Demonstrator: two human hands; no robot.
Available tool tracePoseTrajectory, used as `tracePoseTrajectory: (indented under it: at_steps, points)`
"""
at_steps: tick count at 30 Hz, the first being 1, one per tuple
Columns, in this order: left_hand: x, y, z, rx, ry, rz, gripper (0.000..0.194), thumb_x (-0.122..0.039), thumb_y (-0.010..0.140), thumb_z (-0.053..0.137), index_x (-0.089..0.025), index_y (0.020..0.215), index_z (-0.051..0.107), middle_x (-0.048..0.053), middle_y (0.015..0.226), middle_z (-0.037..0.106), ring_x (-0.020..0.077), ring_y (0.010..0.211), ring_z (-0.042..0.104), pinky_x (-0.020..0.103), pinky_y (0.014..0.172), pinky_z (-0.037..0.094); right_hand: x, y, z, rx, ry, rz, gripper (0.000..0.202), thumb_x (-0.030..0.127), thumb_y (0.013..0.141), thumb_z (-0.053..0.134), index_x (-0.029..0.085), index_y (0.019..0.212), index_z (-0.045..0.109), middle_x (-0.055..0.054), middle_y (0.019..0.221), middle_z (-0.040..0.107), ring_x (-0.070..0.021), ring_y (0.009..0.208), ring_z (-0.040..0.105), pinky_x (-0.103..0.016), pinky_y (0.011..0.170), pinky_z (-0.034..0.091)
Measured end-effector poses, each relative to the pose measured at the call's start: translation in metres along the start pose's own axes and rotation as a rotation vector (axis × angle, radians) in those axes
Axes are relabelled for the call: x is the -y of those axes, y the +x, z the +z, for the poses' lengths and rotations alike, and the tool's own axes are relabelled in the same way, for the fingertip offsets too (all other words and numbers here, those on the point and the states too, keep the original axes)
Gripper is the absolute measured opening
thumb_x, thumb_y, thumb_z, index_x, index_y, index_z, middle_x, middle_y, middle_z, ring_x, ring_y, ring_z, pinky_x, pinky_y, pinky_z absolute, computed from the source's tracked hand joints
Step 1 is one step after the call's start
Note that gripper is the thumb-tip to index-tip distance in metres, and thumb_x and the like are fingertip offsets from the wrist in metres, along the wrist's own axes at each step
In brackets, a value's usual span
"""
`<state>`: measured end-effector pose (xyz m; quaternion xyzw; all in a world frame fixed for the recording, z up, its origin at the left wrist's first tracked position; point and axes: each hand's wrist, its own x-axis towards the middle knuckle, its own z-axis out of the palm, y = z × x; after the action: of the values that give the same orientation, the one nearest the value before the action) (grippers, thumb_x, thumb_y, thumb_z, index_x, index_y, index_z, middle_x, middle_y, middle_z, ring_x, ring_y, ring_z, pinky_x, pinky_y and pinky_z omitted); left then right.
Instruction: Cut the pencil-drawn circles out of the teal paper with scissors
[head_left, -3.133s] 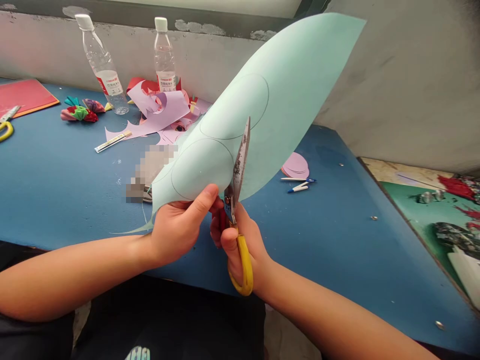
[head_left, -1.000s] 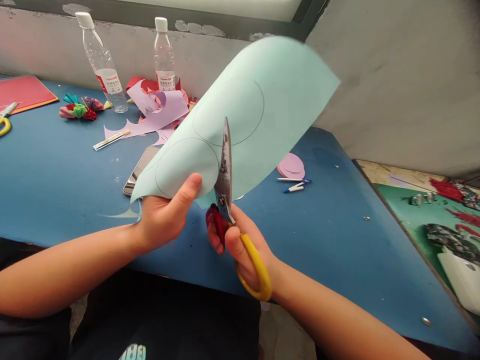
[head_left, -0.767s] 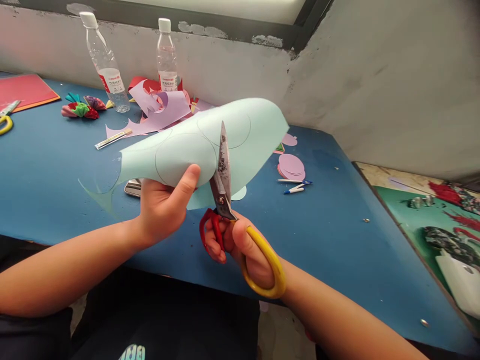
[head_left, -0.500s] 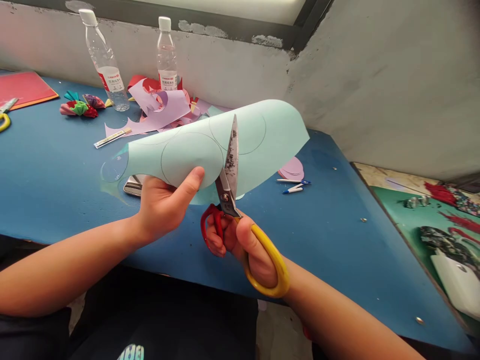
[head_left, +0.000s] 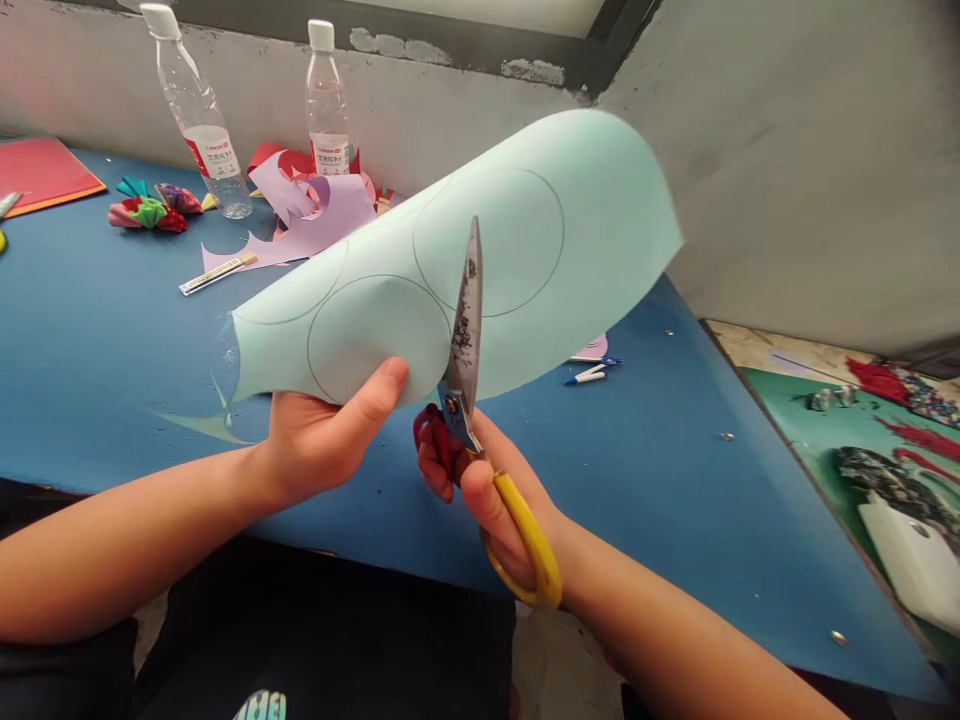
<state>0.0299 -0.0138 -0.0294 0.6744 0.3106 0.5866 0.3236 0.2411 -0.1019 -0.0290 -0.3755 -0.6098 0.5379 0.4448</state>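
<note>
left grip (head_left: 322, 440) pinching curved mint paper (head_left: 525, 250), rusty scissors (head_left: 465, 340)

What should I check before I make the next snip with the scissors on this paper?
1. Left hand grips the light green paper firmly: ok.
2. Right hand is in the scissors handles: ok.
3. Blade sits by a pencil circle: ok.
4. Left thumb well away from the blade: not ok, it is close.
5. Fingers behind the paper out of the blade's way: cannot tell.
</note>
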Motion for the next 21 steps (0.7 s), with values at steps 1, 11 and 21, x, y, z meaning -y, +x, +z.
tracePoseTrajectory:
  at_steps: [1,11,21]
  points:
    - [-0.0007,-0.0007,-0.0006,0.01,-0.008,0.033,0.033,-0.062,0.114,0.083,-0.031,0.119,0.092,0.003,0.102,0.093,0.0256,0.091,0.09,0.044,0.094,0.08,-0.001,-0.0008,0.0007,-0.015,-0.012,-0.005,0.074,0.1,0.109,0.062,0.026,0.116,0.062,-0.001,0.091,0.061,-0.0203,0.077,0.052,-0.037,0.068,0.048]
    - [0.0004,-0.0007,-0.0028,0.032,0.129,0.272,0.019,-0.045,0.116,0.08,-0.035,0.125,0.094,0.002,0.124,0.095,0.0303,0.127,0.091,0.046,0.122,0.077,-0.0064,-0.0023,0.002,-0.076,-0.12,-0.054,0.077,0.101,0.11,0.058,0.026,0.131,0.064,-0.003,0.097,0.068,-0.0211,0.078,0.059,-0.037,0.07,0.053]
    - [-0.0017,-0.0034,-0.0045,0.046,0.146,0.279,0.021,-0.044,0.118,0.078,-0.034,0.132,0.091,0.002,0.124,0.096,0.0279,0.117,0.093,0.045,0.12,0.078,-0.0083,-0.0031,0.0024,-0.086,-0.135,-0.049,0.077,0.103,0.108,0.058,0.029,0.13,0.063,-0.004,0.099,0.069,-0.0243,0.082,0.062,-0.042,0.075,0.058]
